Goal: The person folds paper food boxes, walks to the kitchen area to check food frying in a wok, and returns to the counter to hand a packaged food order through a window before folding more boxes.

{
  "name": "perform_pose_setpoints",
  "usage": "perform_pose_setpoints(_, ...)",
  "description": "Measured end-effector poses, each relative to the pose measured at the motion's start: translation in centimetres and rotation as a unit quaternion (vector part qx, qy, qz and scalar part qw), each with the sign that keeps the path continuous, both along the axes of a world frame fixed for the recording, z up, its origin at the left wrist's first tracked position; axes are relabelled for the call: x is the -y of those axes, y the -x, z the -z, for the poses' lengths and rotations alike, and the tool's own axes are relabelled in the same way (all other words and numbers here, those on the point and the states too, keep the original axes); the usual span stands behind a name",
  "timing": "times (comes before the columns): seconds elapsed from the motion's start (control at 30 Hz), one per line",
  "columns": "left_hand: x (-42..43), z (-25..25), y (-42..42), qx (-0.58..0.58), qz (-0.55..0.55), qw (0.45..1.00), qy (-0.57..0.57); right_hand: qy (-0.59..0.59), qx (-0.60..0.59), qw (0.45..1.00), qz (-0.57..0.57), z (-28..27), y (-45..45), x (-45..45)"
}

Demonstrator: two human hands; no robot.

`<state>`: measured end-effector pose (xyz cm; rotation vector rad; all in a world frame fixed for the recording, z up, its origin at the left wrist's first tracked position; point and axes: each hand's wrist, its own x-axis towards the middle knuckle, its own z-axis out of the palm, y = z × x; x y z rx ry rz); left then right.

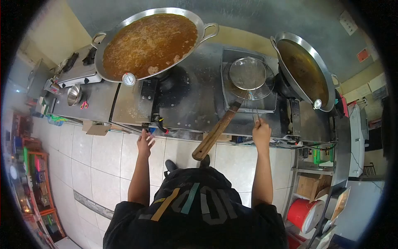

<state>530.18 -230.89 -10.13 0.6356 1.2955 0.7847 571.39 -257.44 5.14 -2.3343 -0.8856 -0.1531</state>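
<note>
My right hand is closed round the thin handle of a wire strainer, whose mesh lies over a rectangular metal tray. A second round strainer with a long wooden handle rests there too, its handle sticking out past the counter's front edge. My left hand is empty, fingers apart, by the front edge near a burner's black-and-yellow valve. Behind it, a large wok holds bubbling brown oil, with a dial thermometer at its rim.
At the right is another wok of dark oil with a thermometer. A metal bowl and red scissors lie at the counter's left, near a portable stove. A red bucket stands low on the right.
</note>
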Motion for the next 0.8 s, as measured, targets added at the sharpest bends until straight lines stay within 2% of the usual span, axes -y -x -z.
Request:
perform_pose_setpoints(0.03,0.9,0.5,0.5,0.0,-0.002,1.0,0.0,0.028,-0.018,0.999,-0.003,1.2,-0.6,-0.1)
perform_pose_setpoints(0.1,3.3,1.5,2.3,-0.007,0.111,0.993,0.05,0.057,-0.034,0.998,-0.012,2.2,-1.7,-0.1)
perform_pose_setpoints(0.13,4.7,2.1,3.6,-0.03,0.149,0.985,0.077,0.024,-0.23,0.973,0.015,2.1,-1.7,-0.1)
perform_pose_setpoints(0.17,6.1,2.8,5.0,-0.052,0.186,0.976,0.105,-0.007,-0.416,0.908,0.041,1.8,-1.9,-0.1)
perform_pose_setpoints(0.2,7.7,3.6,6.7,-0.083,0.195,0.97,0.121,-0.035,-0.477,0.878,0.022,1.8,-2.1,0.3)
perform_pose_setpoints(0.23,9.3,4.5,8.4,-0.114,0.203,0.963,0.139,-0.029,-0.477,0.879,0.014,1.2,-2.0,0.7)
perform_pose_setpoints(0.3,12.7,6.1,12.1,-0.219,0.202,0.938,0.175,-0.094,-0.505,0.857,0.037,-0.9,-1.0,1.4)
perform_pose_setpoints(0.37,16.0,6.8,15.7,-0.278,0.203,0.913,0.22,-0.119,-0.528,0.841,0.019,-0.8,-1.3,2.6)
perform_pose_setpoints(0.43,19.7,6.9,19.5,-0.282,0.147,0.912,0.259,-0.126,-0.528,0.84,0.021,-1.5,-0.5,3.1)
perform_pose_setpoints(0.5,22.3,7.4,22.6,-0.273,0.171,0.894,0.311,-0.142,-0.517,0.843,0.046,-1.8,0.5,3.7)
perform_pose_setpoints(0.57,24.7,7.2,25.0,-0.246,0.133,0.905,0.322,-0.168,-0.539,0.816,0.123,0.3,0.5,5.6)
perform_pose_setpoints(0.63,26.6,9.2,28.0,-0.19,0.055,0.923,0.33,-0.194,-0.605,0.765,0.103,8.4,-1.9,10.1)
perform_pose_setpoints(0.7,30.0,11.6,32.2,-0.114,-0.014,0.954,0.276,-0.119,-0.519,0.809,0.248,15.0,2.0,12.1)
perform_pose_setpoints(0.73,30.8,12.1,34.2,-0.103,-0.027,0.951,0.291,0.003,-0.534,0.814,0.227,20.4,3.5,14.9)
perform_pose_setpoints(0.77,31.5,12.3,35.8,-0.094,-0.036,0.945,0.311,0.127,-0.542,0.804,0.209,23.6,5.6,17.9)
perform_pose_setpoints(0.8,32.1,12.3,37.3,-0.091,-0.052,0.943,0.316,0.27,-0.548,0.783,0.121,23.1,9.4,19.1)
